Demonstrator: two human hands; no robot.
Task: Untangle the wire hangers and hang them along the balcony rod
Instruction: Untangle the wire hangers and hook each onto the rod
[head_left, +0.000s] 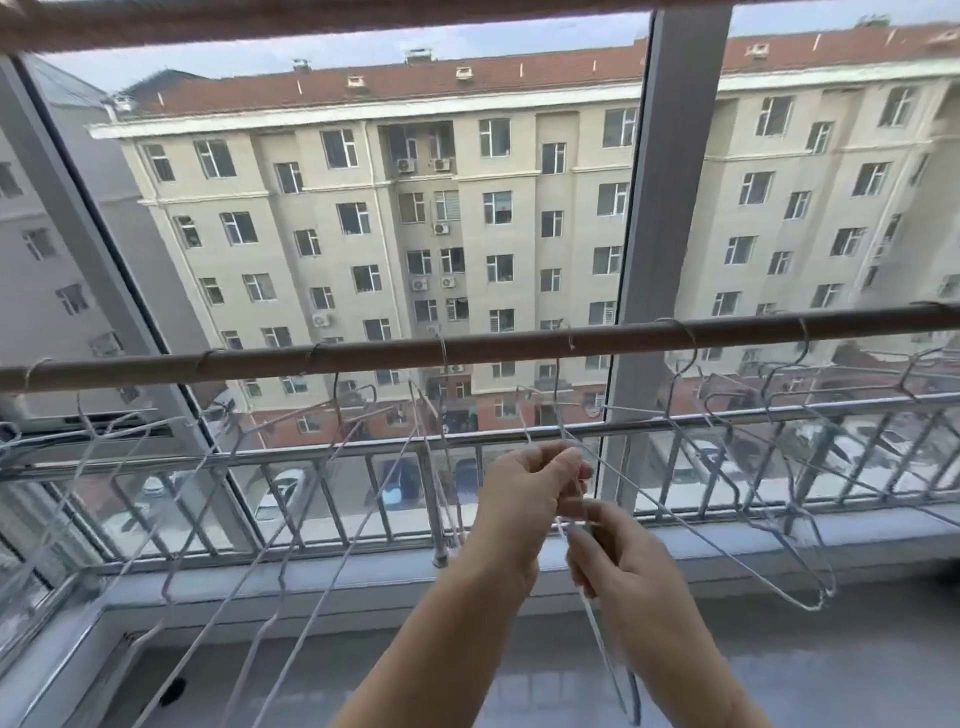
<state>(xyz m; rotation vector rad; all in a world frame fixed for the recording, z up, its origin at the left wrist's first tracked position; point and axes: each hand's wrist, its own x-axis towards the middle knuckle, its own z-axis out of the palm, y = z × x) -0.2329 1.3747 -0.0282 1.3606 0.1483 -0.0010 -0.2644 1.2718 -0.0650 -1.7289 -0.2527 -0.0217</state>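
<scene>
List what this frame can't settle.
Head view:
Count and crossing of the thin white wire hangers in hand: covered by left hand and right hand.
Brown balcony rod ends: cut by frame edges.
Hung hangers at right: motion-blurred, uncountable.

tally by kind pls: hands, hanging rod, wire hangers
Hands: 2 (left hand, right hand, both gripping wire)
Balcony rod: 1
Wire hangers: at least 6; they overlap, so the exact count is unclear
Total: at least 9
</scene>
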